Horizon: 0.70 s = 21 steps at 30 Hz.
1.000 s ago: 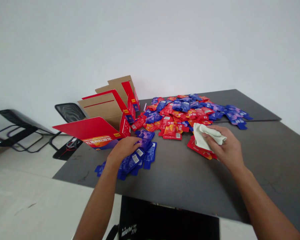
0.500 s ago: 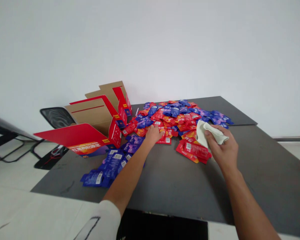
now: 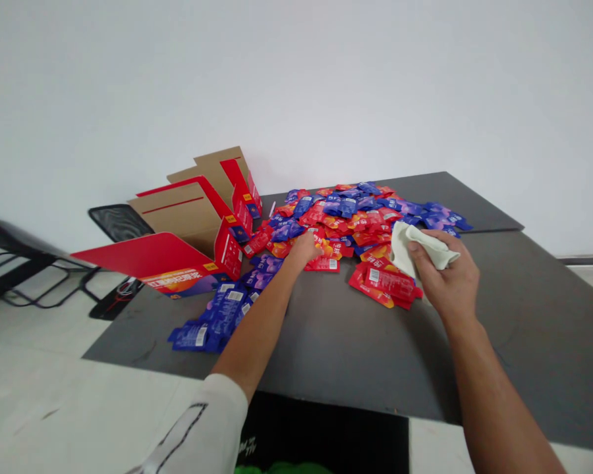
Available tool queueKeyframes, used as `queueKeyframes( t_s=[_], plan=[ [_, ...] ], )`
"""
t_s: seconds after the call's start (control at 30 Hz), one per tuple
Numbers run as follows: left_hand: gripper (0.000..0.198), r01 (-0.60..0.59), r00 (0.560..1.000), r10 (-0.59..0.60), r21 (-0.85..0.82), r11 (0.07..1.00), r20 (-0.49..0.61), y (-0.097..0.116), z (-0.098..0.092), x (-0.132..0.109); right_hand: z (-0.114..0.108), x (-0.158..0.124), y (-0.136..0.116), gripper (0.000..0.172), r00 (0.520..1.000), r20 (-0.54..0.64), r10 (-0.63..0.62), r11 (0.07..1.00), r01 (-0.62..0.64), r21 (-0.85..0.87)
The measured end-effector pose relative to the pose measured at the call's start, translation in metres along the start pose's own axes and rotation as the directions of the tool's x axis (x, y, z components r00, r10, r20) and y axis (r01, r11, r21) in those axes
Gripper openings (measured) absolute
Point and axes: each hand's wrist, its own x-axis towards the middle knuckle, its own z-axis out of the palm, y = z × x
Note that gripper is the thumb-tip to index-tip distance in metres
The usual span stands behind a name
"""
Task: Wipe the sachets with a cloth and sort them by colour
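Left hand (image 3: 304,250), fingers together, resting on red and blue sachets (image 3: 346,210) at twelve o'clock, grip unclear, touch best kept light; right hand (image 3: 447,273) clamped on a cream cloth (image 3: 419,247) at two o'clock.

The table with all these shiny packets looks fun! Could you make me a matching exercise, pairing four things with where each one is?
Things:
1. left hand
2. white cloth
3. loose blue packets
4. opened cardboard carton

Places:
A. held in the right hand
B. at the left edge of the dark table
C. at the near edge of the pile of red and blue packets
D. beside the left forearm

Pairs: 1-C, 2-A, 3-D, 4-B
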Motion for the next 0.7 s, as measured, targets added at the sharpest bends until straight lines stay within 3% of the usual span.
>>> queueKeyframes(
  t_s=[0.17, 0.3, 0.33, 0.4, 0.5, 0.6, 0.7],
  plan=[
    [0.021, -0.113, 0.99, 0.105, -0.096, 0.989, -0.09, 0.004, -0.022, -0.028, 0.001, -0.001, 0.002, 0.039, 1.0, -0.017, 0.009, 1.0, -0.009, 0.007],
    [0.042, -0.211, 0.973, 0.184, -0.203, 0.956, -0.142, 0.024, -0.033, -0.082, 0.002, -0.001, 0.008, 0.038, 1.0, -0.018, 0.02, 0.999, -0.019, 0.047],
    [0.045, -0.265, 0.962, 0.23, -0.3, 0.916, -0.147, 0.028, -0.032, -0.099, 0.003, -0.001, 0.01, 0.037, 1.0, -0.014, 0.023, 0.998, -0.022, 0.054],
    [0.04, -0.294, 0.954, 0.284, -0.465, 0.835, -0.094, 0.032, -0.021, -0.133, 0.005, -0.002, 0.012, 0.038, 1.0, -0.016, 0.021, 0.998, -0.02, 0.058],
    [0.032, -0.124, 0.962, 0.25, -0.632, 0.765, 0.114, 0.027, 0.009, -0.173, 0.008, -0.003, 0.013, 0.041, 1.0, -0.015, -0.001, 0.998, 0.002, 0.055],
    [0.045, 0.035, 0.96, 0.158, -0.655, 0.755, 0.233, 0.018, 0.037, -0.194, 0.011, -0.004, 0.013, 0.041, 1.0, 0.015, -0.022, 0.998, 0.021, 0.052],
    [0.058, 0.063, 0.968, 0.091, -0.578, 0.814, 0.233, 0.014, 0.049, -0.201, 0.013, -0.006, 0.012, 0.038, 0.998, 0.062, -0.027, 0.998, 0.024, 0.053]
  ],
)
